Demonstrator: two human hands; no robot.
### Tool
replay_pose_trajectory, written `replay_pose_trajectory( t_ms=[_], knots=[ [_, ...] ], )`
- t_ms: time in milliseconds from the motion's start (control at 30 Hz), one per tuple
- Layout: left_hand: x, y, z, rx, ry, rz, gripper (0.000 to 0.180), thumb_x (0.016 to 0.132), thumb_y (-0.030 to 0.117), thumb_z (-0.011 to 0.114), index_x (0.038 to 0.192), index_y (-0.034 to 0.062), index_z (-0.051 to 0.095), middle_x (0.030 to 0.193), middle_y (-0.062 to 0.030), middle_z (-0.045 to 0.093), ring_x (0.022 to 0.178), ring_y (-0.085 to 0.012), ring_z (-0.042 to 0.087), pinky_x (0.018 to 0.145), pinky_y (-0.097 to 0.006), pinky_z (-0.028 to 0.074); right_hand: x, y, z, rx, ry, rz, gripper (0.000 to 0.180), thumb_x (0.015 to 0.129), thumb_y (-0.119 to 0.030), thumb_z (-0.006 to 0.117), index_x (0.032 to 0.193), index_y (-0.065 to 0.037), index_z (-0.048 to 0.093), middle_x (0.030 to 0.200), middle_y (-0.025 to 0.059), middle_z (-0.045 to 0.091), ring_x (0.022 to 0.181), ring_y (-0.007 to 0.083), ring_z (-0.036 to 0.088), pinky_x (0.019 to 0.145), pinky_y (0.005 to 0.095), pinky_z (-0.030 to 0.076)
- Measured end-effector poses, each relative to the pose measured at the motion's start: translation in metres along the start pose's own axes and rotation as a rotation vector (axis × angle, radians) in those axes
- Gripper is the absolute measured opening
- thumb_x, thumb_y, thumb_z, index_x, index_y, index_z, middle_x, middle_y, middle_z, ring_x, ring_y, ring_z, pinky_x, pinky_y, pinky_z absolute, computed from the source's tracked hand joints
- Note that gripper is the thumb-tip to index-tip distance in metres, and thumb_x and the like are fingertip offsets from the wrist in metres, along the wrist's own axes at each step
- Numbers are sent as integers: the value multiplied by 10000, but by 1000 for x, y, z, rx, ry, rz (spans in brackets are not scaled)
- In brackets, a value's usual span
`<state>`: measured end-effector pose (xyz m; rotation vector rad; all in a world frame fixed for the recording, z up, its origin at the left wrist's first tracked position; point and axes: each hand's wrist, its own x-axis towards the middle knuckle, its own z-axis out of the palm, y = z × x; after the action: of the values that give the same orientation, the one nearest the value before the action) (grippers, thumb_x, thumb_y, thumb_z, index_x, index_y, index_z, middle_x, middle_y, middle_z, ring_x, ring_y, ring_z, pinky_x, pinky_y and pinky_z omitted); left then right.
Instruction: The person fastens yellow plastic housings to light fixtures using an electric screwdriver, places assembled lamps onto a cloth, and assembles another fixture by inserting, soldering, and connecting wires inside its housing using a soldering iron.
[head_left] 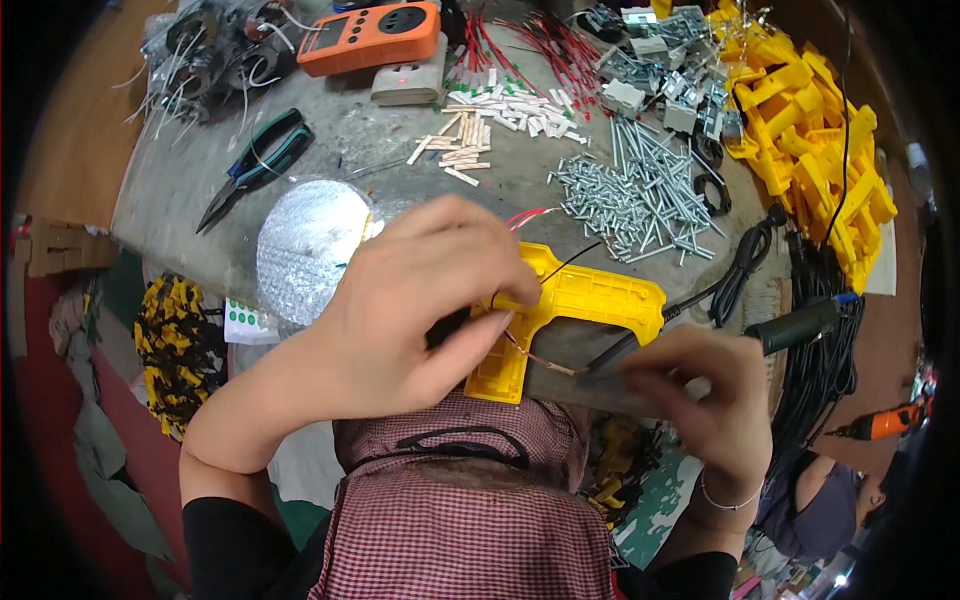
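Observation:
My left hand is over the yellow plastic handle shell, thumb and fingertips pinched on a thin wire. The wire runs from those fingers across the shell's opening, with a brownish stretch toward its right end. Near that end is my right hand, blurred by motion; its fingertips point left and their grip is unclear. The shell lies open side up at the table's near edge, over my lap, partly hidden by my left hand. A black wire and red and white leads stick out around it.
Left stand a foil-wrapped round thing and long-nose pliers. Farther back lie an orange meter, white sleeves, screws and metal parts. Yellow shells and black cables fill the right. A person is beyond.

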<state>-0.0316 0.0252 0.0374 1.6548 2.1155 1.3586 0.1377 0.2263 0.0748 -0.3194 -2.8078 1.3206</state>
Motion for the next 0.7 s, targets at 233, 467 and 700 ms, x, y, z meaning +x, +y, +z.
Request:
replay_pose_trajectory(
  t_ms=[233, 467, 700],
  knots=[
    [24, 9, 30, 105, 114, -7, 209, 714, 50, 770, 881, 42, 645, 829, -75, 659, 809, -286, 608, 725, -366, 499, 2, 13, -11, -170, 68, 143, 114, 728, 26, 753, 800, -9, 671, 641, 66, 561, 566, 150, 533, 553, 261, 431],
    [19, 13, 41, 115, 78, 15, 192, 672, 48, 781, 839, 59, 687, 802, -61, 605, 759, -283, 558, 704, -383, 475, 7, 1, -4, -93, 98, -269, 229, 745, 50, 721, 954, -38, 694, 780, 75, 590, 630, 203, 570, 563, 296, 454],
    [16, 19, 38, 85, 86, -39, 180, 679, 39, 769, 836, 57, 684, 806, -67, 611, 791, -278, 568, 733, -381, 465, 20, 10, 9, -369, 270, -464, 219, 716, -6, 744, 921, -60, 691, 810, 70, 584, 677, 239, 585, 572, 338, 476]
  ],
)
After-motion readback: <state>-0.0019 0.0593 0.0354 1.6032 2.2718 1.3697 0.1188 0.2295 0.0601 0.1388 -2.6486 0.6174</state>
